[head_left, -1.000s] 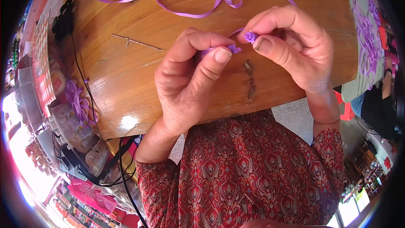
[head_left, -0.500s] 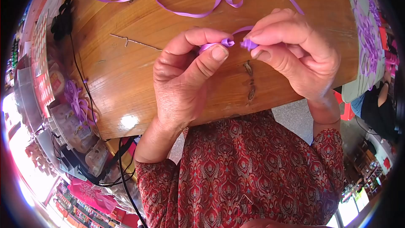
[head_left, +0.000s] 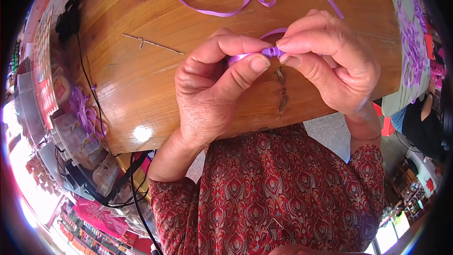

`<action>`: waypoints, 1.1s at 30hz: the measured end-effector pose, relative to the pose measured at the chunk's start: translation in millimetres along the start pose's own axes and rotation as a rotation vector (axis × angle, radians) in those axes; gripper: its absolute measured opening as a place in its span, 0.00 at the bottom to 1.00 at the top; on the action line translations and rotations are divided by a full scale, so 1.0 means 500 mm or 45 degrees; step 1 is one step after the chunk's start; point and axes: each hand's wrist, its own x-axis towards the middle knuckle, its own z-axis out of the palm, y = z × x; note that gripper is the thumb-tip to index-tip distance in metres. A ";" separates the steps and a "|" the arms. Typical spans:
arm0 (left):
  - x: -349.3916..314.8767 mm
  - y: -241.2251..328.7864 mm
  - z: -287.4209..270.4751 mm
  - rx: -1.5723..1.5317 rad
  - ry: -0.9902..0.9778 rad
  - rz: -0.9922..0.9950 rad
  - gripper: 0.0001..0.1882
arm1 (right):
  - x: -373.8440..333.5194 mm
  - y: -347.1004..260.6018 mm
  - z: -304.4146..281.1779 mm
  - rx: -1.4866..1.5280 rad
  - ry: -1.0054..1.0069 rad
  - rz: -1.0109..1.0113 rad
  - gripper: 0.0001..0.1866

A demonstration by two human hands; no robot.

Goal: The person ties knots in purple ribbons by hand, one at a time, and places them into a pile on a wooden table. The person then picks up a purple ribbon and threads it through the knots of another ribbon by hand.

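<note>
Purple ribbon [head_left: 239, 58] mid-frame, above tabletop [head_left: 155, 85]. Left hand [head_left: 205, 85], right hand [head_left: 335, 63]: fingers pinched closed, one ribbon end each. Ends basically meeting, can't tell if actually joined tho. More loose strips [head_left: 222, 15] up top.

The left hand [head_left: 207, 89] pinches a purple ribbon [head_left: 240, 57] between thumb and forefinger, and the right hand [head_left: 347, 78] grips a small purple piece [head_left: 272, 52] bridging both sets of fingertips. Beyond the fingers, loose ribbon [head_left: 219, 14] loops across the wooden table [head_left: 141, 80]; left of them lies a thin wire [head_left: 160, 46].
</note>
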 end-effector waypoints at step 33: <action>-0.019 0.024 0.018 0.477 0.057 0.091 0.07 | -0.002 0.009 -0.011 0.053 -0.146 -0.066 0.11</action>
